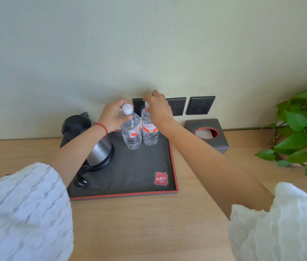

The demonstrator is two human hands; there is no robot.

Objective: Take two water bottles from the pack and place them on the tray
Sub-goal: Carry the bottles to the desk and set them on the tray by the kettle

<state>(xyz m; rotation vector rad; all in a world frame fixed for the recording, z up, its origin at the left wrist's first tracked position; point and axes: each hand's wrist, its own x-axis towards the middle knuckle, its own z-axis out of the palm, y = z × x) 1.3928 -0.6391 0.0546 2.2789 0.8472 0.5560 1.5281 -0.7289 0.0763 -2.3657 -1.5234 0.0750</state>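
Two clear water bottles with red-and-white labels stand upright side by side at the back of the dark tray (130, 193) with its red rim. My left hand (112, 117) grips the neck of the left bottle (131, 135), just under its white cap. My right hand (158, 108) is closed over the top of the right bottle (150, 134), hiding its cap. The bottle pack is not in view.
A black and steel kettle (96, 147) with its plug stands on the tray's left side. A grey tissue box (208, 133) sits right of the tray, a leafy plant (303, 129) at far right. Wall sockets (199, 105) are behind the bottles. The wooden table (149, 228) lies in front.
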